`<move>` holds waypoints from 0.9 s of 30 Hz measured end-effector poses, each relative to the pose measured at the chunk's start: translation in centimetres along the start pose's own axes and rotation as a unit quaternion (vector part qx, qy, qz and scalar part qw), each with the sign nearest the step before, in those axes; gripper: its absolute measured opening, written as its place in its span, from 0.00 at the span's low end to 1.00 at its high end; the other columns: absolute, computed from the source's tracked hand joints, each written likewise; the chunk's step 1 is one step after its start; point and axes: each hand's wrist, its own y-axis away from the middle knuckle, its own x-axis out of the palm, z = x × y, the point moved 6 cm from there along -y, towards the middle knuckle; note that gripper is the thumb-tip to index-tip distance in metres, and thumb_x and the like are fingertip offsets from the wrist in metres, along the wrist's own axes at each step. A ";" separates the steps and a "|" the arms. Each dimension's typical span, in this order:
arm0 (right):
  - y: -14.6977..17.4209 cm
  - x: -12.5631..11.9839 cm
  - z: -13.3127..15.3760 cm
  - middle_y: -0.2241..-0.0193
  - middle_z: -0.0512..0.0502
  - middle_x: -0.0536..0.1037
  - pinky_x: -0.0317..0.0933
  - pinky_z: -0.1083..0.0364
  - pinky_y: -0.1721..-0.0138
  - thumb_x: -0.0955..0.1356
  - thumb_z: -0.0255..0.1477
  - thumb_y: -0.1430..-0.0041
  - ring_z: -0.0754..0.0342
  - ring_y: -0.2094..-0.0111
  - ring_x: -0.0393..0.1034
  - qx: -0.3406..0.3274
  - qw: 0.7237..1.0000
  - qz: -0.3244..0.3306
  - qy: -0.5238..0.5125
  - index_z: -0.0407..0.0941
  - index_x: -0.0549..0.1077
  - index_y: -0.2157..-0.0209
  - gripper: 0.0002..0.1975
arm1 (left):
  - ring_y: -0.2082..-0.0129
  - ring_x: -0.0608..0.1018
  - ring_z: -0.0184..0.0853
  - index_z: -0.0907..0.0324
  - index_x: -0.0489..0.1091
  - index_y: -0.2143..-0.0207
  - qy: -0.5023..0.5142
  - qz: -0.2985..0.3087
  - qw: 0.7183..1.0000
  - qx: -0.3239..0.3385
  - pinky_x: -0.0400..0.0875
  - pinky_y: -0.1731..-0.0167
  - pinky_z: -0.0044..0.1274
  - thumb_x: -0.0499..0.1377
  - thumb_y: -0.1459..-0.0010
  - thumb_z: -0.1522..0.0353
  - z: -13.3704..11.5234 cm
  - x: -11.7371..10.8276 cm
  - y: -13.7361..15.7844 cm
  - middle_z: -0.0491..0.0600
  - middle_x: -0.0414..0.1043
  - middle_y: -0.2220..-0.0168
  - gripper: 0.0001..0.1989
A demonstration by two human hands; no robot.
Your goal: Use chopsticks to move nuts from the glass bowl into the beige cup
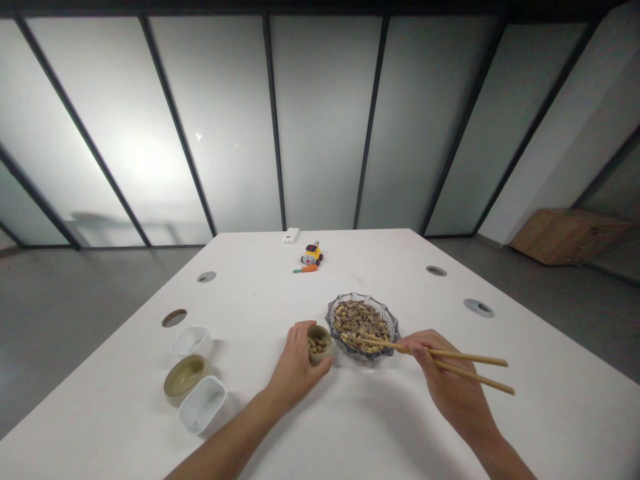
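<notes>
My left hand (300, 360) is wrapped round a small olive-coloured cup (325, 353), tilted towards me, with several nuts (317, 344) inside that look like pistachios. Just right of it stands a scalloped glass bowl (395, 328) full of striped sunflower seeds (361, 317). Paler nuts lie among the seeds near the bowl's front. In my right hand (443, 373) is a pair of wooden chopsticks (470, 357), their tips reaching into the front part of the bowl. Whether the tips pinch anything is too small to tell.
At the left are two white dishes (193, 340) and an olive bowl (170, 385) between them. Farther back on the white table (260, 300) lie a yellow toy vehicle (313, 253), an orange-handled toy screwdriver (309, 269) and a white box-like object (291, 235). Cable holes (175, 318) pierce the tabletop.
</notes>
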 end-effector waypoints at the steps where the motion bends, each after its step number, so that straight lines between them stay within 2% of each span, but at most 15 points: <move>1: 0.0 0.1 -0.1 0.69 0.44 0.85 0.78 0.53 0.67 0.69 0.56 0.26 0.47 0.68 0.82 0.002 1.000 0.014 0.001 0.50 0.86 0.68 0.28 | 0.39 0.78 0.49 0.54 0.68 0.37 0.000 0.001 1.000 -0.001 0.74 0.34 0.44 0.69 0.43 0.68 0.0 0.0 0.0 0.56 0.75 0.41 0.31; 6: 0.4 1.0 0.0 0.67 0.44 0.85 0.78 0.53 0.66 0.70 0.55 0.25 0.48 0.67 0.83 0.001 0.998 0.056 -0.008 0.50 0.86 0.67 0.26 | 0.39 0.78 0.50 0.54 0.68 0.38 -0.001 -0.001 1.000 0.000 0.74 0.34 0.45 0.69 0.43 0.68 -0.1 0.0 0.0 0.57 0.75 0.41 0.31; 11: 0.6 1.1 0.1 0.66 0.44 0.86 0.79 0.52 0.65 0.71 0.52 0.25 0.47 0.65 0.84 0.003 0.998 0.062 -0.016 0.51 0.87 0.66 0.23 | 0.39 0.79 0.50 0.53 0.68 0.37 -0.003 0.000 1.000 0.009 0.75 0.34 0.45 0.69 0.43 0.68 -0.1 0.0 0.0 0.56 0.75 0.41 0.31; 17: 0.4 0.6 0.3 0.64 0.44 0.87 0.80 0.51 0.62 0.71 0.50 0.25 0.46 0.64 0.85 -0.019 0.999 0.041 -0.002 0.52 0.88 0.64 0.21 | 0.39 0.78 0.50 0.53 0.68 0.37 0.000 -0.001 1.000 0.006 0.74 0.34 0.45 0.69 0.42 0.68 0.1 0.0 0.1 0.56 0.75 0.40 0.31; 21: 0.9 0.5 0.4 0.62 0.43 0.88 0.81 0.51 0.58 0.71 0.48 0.24 0.46 0.60 0.86 -0.028 0.999 -0.007 -0.026 0.53 0.89 0.61 0.19 | 0.39 0.79 0.50 0.53 0.68 0.37 0.001 -0.006 1.000 0.011 0.75 0.34 0.44 0.70 0.42 0.68 0.1 0.0 0.1 0.56 0.75 0.41 0.31; 24: 1.7 1.6 1.0 0.62 0.44 0.88 0.82 0.51 0.57 0.71 0.46 0.23 0.47 0.59 0.86 -0.038 0.996 -0.022 -0.077 0.53 0.89 0.61 0.17 | 0.40 0.79 0.50 0.53 0.68 0.38 0.003 -0.007 1.000 0.010 0.75 0.35 0.44 0.70 0.43 0.68 0.0 0.0 0.0 0.56 0.75 0.41 0.31; 27: 2.4 3.2 1.8 0.64 0.44 0.88 0.82 0.52 0.60 0.73 0.48 0.25 0.47 0.60 0.86 -0.055 0.992 0.013 -0.113 0.54 0.89 0.62 0.17 | 0.40 0.79 0.49 0.54 0.68 0.38 0.005 -0.004 1.000 0.004 0.74 0.34 0.44 0.69 0.44 0.70 -0.1 0.0 0.0 0.56 0.75 0.42 0.31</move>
